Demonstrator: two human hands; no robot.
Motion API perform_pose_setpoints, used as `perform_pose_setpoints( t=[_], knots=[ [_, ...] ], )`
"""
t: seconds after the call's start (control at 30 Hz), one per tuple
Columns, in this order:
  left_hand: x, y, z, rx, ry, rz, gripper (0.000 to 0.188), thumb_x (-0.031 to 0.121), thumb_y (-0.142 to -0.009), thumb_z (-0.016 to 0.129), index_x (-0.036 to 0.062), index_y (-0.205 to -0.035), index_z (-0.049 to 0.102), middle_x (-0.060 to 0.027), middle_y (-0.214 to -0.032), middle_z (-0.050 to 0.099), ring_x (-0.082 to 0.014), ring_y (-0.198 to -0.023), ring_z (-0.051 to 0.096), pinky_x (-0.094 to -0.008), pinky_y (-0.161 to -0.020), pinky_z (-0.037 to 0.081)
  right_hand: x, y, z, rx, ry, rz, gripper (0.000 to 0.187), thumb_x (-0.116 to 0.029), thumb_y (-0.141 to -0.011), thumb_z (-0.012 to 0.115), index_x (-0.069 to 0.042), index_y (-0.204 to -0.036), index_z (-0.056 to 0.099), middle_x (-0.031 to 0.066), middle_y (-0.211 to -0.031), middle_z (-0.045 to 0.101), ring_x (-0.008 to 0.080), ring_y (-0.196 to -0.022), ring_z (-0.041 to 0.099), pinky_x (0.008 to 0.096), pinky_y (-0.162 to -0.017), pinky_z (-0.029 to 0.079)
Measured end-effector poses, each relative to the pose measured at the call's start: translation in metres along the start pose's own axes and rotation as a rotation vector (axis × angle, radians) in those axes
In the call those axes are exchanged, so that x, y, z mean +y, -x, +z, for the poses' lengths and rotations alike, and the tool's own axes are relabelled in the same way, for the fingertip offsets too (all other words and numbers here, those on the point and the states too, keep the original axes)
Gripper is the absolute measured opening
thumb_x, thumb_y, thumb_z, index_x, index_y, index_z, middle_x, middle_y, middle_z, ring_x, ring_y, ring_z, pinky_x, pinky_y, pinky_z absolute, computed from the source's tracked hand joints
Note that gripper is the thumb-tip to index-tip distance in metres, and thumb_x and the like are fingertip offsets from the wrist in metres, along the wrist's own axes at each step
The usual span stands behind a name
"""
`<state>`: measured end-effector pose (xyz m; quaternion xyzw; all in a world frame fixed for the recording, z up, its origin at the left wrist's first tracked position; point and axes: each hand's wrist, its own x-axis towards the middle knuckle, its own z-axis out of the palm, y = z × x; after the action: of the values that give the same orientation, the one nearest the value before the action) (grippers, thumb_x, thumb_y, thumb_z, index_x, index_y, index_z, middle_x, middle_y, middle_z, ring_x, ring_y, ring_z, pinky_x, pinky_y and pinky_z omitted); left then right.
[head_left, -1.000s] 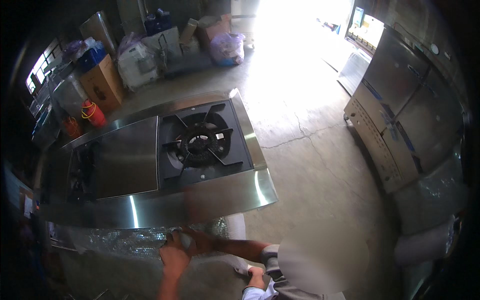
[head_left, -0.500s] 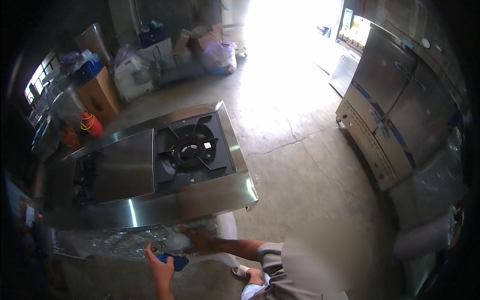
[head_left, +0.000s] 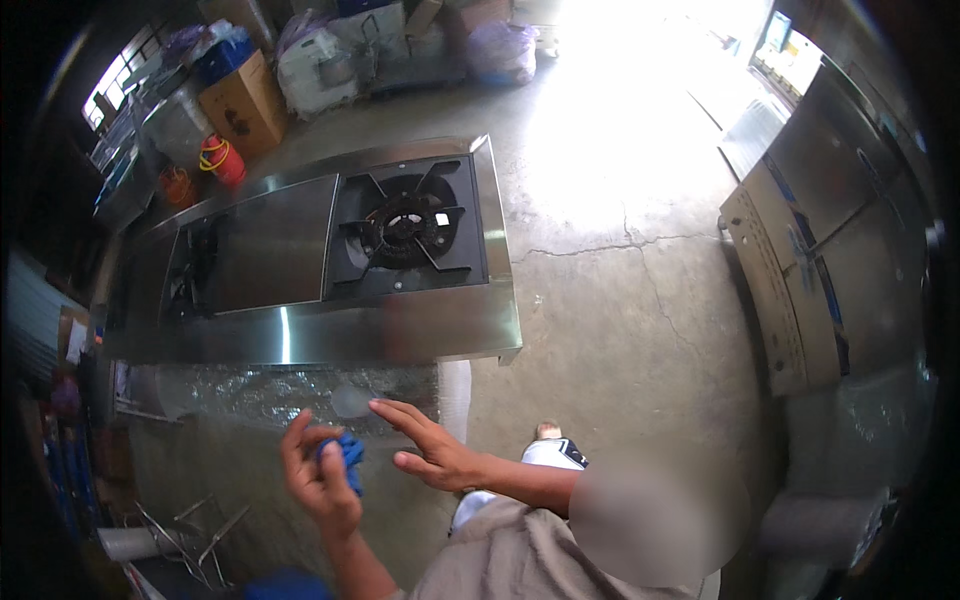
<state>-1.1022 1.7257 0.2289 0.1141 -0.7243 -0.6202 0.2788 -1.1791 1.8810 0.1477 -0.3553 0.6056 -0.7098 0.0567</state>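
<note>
My left hand [head_left: 322,478] is raised in front of the steel cooking range [head_left: 400,334], its fingers curled around a crumpled blue cloth [head_left: 352,462]. To its right, my right hand [head_left: 437,452] reaches in with fingers stretched and thumb apart. By those fingertips is a pale, translucent round thing [head_left: 350,402]; I cannot tell whether they touch it. Clear bubble wrap [head_left: 250,388] stretches below the range's front edge, beyond both hands. On the range top, a black burner [head_left: 405,228] with pot supports sits at the right, beside a flat steel panel [head_left: 275,245].
A red gas cylinder [head_left: 222,160] and a cardboard box [head_left: 245,105] stand behind the range. At the right is a tall steel cabinet [head_left: 835,240]. Thin metal legs [head_left: 205,545] stick up at the lower left. Cracked concrete floor [head_left: 590,300] lies between range and cabinet.
The view has shifted, so the range appears higher. My right hand has drawn back from beneath the range's edge, fingers now extended. My left hand still holds the blue cloth.
</note>
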Motion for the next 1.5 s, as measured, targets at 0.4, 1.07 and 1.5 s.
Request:
perform_pose_setpoints(
  t=[0.4,1.07,1.5],
  knots=[
    [0.015,-0.024,0.198,-0.253,-0.729,0.104,0.058,0.028,-0.092,0.076,-0.0023,-0.139,0.058,-0.0222,-0.139,0.060,-0.0359,-0.124,0.063,-0.0418,-0.106,0.049,0.021,-0.043,-0.244,0.116,0.405,0.037,0.032,-0.001,-0.088,0.069,0.001,-0.120,0.068,0.0197,-0.117,0.067,0.0332,-0.106,0.068,0.0414,-0.093,0.055],
    [-0.056,0.066,0.143,0.334,-0.437,-0.484,0.037,0.016,-0.101,0.063,-0.0043,-0.132,0.063,-0.0181,-0.127,0.070,-0.0266,-0.115,0.067,-0.0376,-0.101,0.050,0.178,-0.193,-0.338,0.222,0.714,-0.227,0.036,0.001,-0.089,0.063,-0.002,-0.124,0.069,0.0283,-0.138,0.061,0.0422,-0.122,0.065,0.0426,-0.103,0.054],
    [-0.071,0.046,0.106,0.340,-0.549,-0.585,0.033,0.016,-0.107,0.055,-0.0067,-0.130,0.062,-0.0187,-0.123,0.070,-0.0244,-0.110,0.067,-0.0346,-0.097,0.052,0.228,-0.151,-0.297,0.255,0.077,0.346,0.066,-0.042,-0.115,0.023,0.002,-0.164,0.016,0.0252,-0.171,0.014,0.0348,-0.160,0.010,0.0394,-0.129,0.009]
  ],
)
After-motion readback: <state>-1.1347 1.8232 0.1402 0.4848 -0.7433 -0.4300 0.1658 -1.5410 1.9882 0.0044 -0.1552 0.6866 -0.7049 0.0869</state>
